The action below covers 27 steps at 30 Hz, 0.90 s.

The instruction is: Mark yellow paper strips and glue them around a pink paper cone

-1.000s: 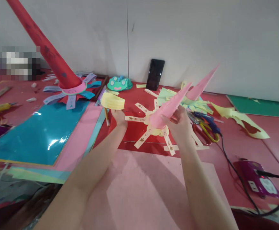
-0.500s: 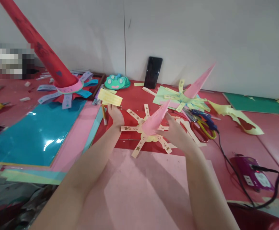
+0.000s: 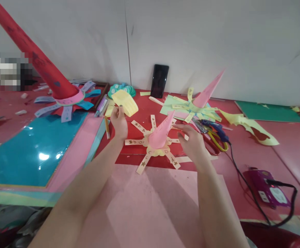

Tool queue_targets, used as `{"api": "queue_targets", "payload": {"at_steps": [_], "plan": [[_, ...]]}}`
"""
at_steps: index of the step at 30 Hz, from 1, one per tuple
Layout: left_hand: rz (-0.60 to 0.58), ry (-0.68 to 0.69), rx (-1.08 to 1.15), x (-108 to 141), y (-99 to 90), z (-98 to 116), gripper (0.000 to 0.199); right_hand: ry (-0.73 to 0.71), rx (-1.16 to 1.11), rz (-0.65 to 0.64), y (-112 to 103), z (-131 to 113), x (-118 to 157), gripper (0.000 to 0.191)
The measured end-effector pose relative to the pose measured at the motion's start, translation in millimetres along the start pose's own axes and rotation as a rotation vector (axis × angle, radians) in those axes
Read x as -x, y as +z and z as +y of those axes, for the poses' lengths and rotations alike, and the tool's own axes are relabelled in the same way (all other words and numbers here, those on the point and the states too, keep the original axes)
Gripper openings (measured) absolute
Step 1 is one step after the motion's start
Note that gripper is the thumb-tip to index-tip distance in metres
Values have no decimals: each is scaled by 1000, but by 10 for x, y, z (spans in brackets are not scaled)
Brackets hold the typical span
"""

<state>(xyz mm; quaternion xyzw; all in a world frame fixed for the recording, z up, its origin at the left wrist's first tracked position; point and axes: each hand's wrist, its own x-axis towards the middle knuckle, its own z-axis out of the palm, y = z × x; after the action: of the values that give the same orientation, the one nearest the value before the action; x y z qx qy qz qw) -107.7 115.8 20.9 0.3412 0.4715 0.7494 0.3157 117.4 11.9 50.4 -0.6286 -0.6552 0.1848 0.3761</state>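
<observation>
My left hand is closed on a curved yellow paper band, raised over the back of the table. In the middle, a pink paper cone stands on a pale yellow scalloped paper base. Paper strips with letters and brown stars spread out from that base on all sides. To the right of the cone, my right hand has its thumb and forefinger apart, with nothing seen between them. Its fingertips are close to the strips on that side.
A red cone craft leans at the left, above blue glossy sheets. Behind stand a phone and another pink cone. Scissors, a blue glue gun and a purple power box with a cord lie right.
The yellow band has turned in my left hand and now shows its curved side. My right hand has drawn away from the cone. The whole view has shifted slightly.
</observation>
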Motion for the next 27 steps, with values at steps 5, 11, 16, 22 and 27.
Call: {"api": "queue_targets", "payload": {"at_steps": [5, 11, 16, 22, 27], "plan": [[-54, 170, 89, -33, 278, 630, 30, -15, -33, 80, -83, -60, 22, 29], [-351, 389, -20, 290, 389, 1265, 20, 1, -245, 145, -208, -212, 56, 22], [-596, 301, -410, 437, 309, 1433, 30, 27, -356, 299, -324, -378, 86, 22], [-714, 409, -740, 475, 308, 1460, 32, -12, -407, 251, -363, -520, 134, 30], [-739, 460, -907, 548, 323, 1457, 32, -18, -434, 232, -322, -592, 159, 35]]}}
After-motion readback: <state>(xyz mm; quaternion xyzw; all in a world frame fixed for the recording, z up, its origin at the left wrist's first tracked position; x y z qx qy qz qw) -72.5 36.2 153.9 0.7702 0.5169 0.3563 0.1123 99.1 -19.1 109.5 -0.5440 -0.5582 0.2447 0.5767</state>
